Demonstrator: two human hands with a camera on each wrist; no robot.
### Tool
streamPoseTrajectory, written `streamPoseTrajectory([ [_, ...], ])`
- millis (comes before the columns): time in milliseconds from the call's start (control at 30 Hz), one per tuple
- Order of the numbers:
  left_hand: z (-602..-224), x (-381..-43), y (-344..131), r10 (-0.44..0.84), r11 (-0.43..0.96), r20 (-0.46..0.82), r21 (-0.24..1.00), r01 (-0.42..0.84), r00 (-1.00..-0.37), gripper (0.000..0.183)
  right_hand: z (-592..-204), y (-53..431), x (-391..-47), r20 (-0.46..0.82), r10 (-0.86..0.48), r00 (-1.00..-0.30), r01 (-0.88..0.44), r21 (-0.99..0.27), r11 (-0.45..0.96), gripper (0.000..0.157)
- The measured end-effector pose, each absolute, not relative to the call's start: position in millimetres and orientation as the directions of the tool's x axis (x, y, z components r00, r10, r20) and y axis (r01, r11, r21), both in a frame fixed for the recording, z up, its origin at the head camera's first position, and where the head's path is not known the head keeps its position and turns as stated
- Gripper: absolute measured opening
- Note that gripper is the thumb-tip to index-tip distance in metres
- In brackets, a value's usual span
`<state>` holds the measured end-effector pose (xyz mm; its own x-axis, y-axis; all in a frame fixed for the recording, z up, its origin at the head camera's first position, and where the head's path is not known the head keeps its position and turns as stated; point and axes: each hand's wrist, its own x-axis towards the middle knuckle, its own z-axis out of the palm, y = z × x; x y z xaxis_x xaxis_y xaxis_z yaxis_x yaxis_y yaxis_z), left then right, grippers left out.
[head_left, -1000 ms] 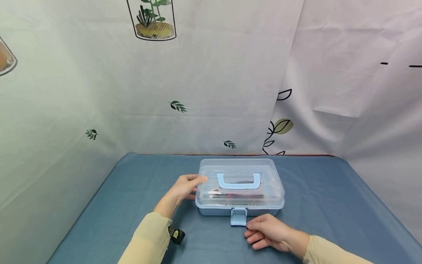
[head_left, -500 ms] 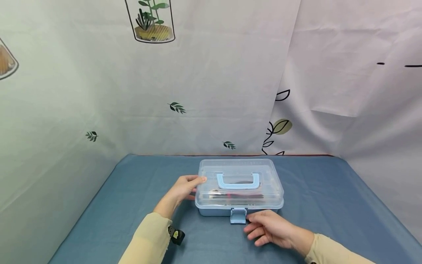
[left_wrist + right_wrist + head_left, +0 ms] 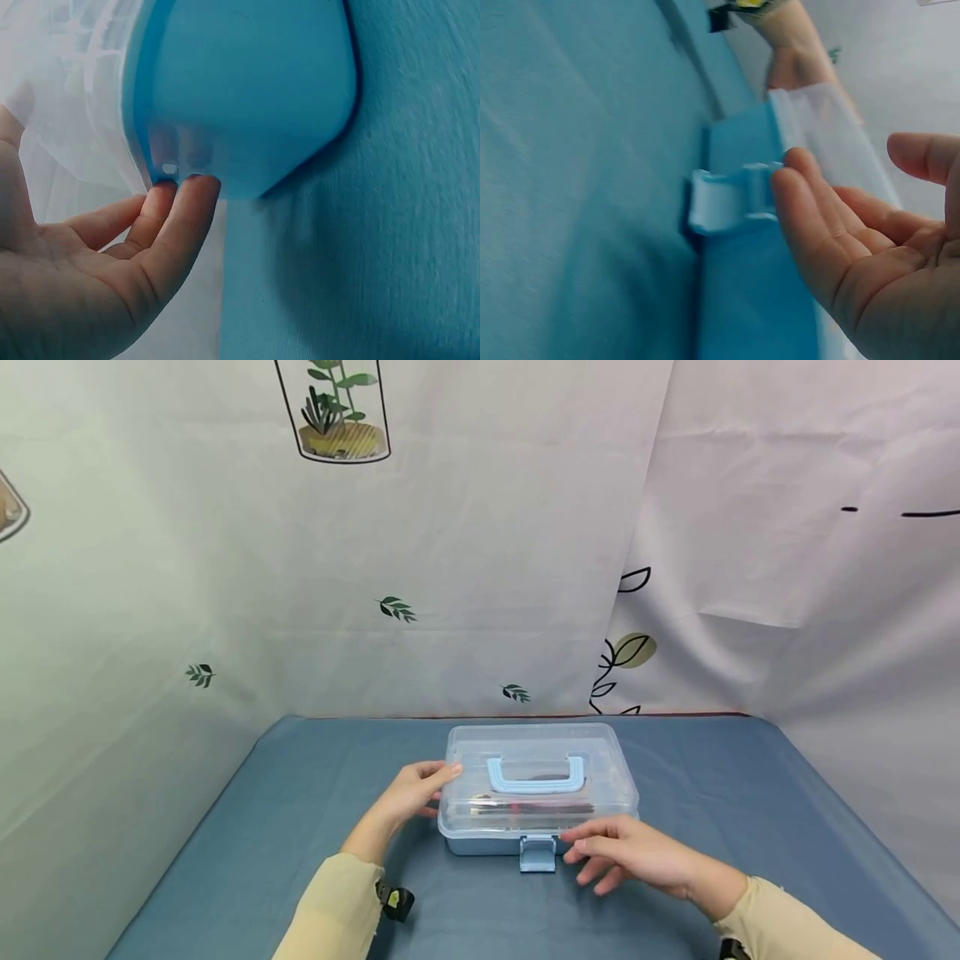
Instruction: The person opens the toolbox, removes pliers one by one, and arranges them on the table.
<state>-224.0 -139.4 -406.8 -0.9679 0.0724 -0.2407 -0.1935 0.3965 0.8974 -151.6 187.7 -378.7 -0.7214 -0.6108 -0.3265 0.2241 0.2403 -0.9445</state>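
Observation:
A plastic storage box [image 3: 480, 846] with a blue base stands on the table, its clear lid [image 3: 536, 741] down. A light blue handle [image 3: 536, 787] lies on the lid, and slender items show dimly beneath it. At the front, the latch [image 3: 537, 857] hangs flipped down. My left hand [image 3: 405, 793] holds the box's left end, thumb on the lid and fingertips against the blue side [image 3: 247, 82]. Beside the latch, at the front rim, my right hand [image 3: 633, 852] has loosely extended fingers and grips nothing; whether its fingertips touch the rim cannot be told.
A blue cloth [image 3: 315, 860] covers the table. Behind it and along both sides hangs pale fabric [image 3: 465, 527] printed with leaves and a potted plant. Dark wrist-worn devices, such as the left one [image 3: 397, 902], sit at both sleeves.
My right hand has left the latch's lower edge and risen to the lid's front rim, its fingers spreading. The latch stays down; my left hand keeps its place on the box.

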Motion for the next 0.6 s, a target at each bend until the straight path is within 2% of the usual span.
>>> streamPoseTrajectory([
  [300,-408,-222,-141,0.108,0.489,-0.135,0.870,-0.066,-0.985,0.077,-348,206,-165,-0.170,-0.566,-0.807,-0.049,-0.936,0.350,0.048],
  [467,-408,-220,-142,0.104,0.548,-0.046,0.836,0.019,-0.994,0.074,-339,216,-172,-0.044,-0.465,-0.884,-0.167,-0.900,0.403,0.046],
  [600,-408,-216,-144,0.123,0.537,0.003,0.841,0.069,-0.992,0.070,-341,223,-177,0.076,-0.355,-0.932,-0.240,-0.864,0.442,0.043],
])
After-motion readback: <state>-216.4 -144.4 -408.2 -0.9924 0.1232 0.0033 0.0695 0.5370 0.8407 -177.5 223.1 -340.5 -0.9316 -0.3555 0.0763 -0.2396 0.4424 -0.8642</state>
